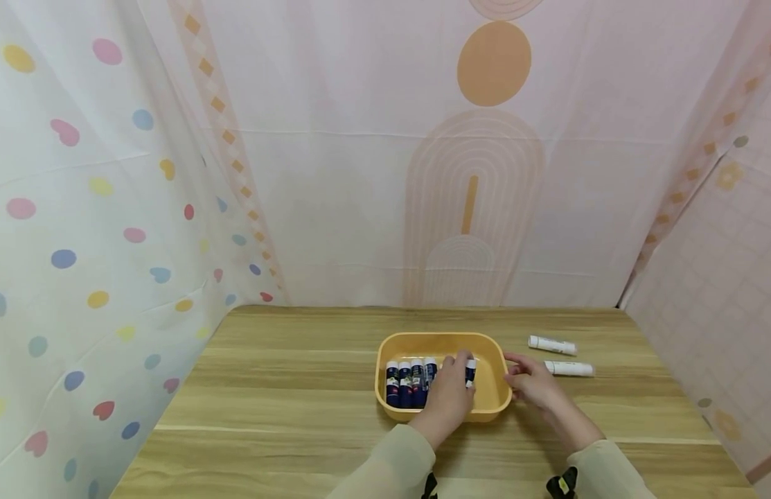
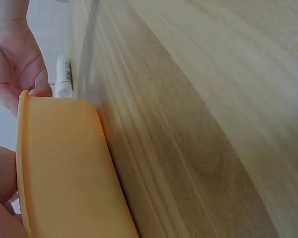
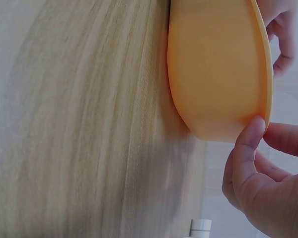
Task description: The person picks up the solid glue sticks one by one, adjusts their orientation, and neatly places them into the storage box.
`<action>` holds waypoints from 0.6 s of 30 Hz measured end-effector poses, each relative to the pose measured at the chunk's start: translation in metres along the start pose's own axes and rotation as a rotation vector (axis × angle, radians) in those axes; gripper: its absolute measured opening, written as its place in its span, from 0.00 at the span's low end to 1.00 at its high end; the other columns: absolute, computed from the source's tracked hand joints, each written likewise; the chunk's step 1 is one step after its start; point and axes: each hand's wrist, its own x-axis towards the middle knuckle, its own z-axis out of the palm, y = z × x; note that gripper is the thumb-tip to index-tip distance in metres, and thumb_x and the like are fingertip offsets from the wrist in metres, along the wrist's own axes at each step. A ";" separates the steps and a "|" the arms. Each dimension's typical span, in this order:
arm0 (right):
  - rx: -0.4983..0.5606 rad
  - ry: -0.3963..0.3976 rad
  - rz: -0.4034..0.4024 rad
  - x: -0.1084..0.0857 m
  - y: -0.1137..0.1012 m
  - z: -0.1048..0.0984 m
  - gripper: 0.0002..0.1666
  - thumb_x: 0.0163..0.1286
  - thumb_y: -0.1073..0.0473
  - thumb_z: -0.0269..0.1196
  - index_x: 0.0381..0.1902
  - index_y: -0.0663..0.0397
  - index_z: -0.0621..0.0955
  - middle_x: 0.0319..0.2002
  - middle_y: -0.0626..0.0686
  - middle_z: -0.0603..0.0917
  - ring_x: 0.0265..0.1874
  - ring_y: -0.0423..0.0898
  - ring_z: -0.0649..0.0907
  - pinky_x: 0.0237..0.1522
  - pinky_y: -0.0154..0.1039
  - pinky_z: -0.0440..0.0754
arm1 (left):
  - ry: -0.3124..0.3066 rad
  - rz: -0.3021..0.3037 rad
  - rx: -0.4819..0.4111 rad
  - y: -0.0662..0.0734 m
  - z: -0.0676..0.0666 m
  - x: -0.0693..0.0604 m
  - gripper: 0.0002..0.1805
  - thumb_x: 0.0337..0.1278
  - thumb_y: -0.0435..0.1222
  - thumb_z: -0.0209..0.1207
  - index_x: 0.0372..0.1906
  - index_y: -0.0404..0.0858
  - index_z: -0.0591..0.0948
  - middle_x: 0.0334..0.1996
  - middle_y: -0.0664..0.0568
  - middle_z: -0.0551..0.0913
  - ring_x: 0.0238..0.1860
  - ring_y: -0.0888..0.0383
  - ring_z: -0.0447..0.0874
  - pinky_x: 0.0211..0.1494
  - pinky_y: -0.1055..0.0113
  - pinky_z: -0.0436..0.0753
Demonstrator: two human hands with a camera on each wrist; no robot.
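Observation:
A yellow plastic basket (image 1: 485,414) stands on the table, with several dark blue glue sticks (image 1: 405,385) side by side in its left part. My left hand (image 1: 447,397) reaches over the near rim into it, fingers bent down around a glue stick (image 1: 470,372) with a white cap. That hand hides part of the row. At the basket's right end, my right hand (image 1: 537,381) pinches the rim. In the right wrist view, the thumb of the right hand (image 3: 273,183) presses the outer wall, with the index finger at the rim's edge.
Two white tubes, one farther back (image 1: 552,345) and one nearer (image 1: 569,369), lie on the wooden table (image 1: 285,388) right of the basket. Patterned cloth (image 1: 335,208) hangs behind the table and along both sides.

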 end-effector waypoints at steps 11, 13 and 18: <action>0.017 0.000 -0.002 -0.001 0.000 -0.001 0.30 0.65 0.74 0.55 0.65 0.72 0.64 0.33 0.53 0.72 0.26 0.42 0.74 0.26 0.34 0.78 | -0.002 -0.032 0.354 -0.007 0.004 0.016 0.31 0.44 0.52 0.69 0.57 0.52 0.75 0.45 0.51 0.77 0.44 0.53 0.72 0.41 0.60 0.76; 0.020 -0.002 -0.003 -0.001 0.000 -0.001 0.30 0.65 0.73 0.55 0.65 0.72 0.64 0.33 0.53 0.72 0.25 0.42 0.74 0.26 0.34 0.78 | 0.005 -0.041 0.377 -0.010 0.004 0.018 0.32 0.42 0.55 0.69 0.56 0.51 0.77 0.43 0.51 0.74 0.43 0.53 0.69 0.39 0.62 0.74; 0.021 -0.005 -0.003 -0.001 0.000 -0.001 0.30 0.65 0.74 0.54 0.65 0.72 0.64 0.33 0.53 0.72 0.25 0.42 0.74 0.26 0.34 0.78 | -0.007 -0.055 0.426 -0.015 0.007 0.022 0.33 0.41 0.59 0.67 0.54 0.48 0.80 0.41 0.50 0.70 0.42 0.53 0.62 0.37 0.64 0.68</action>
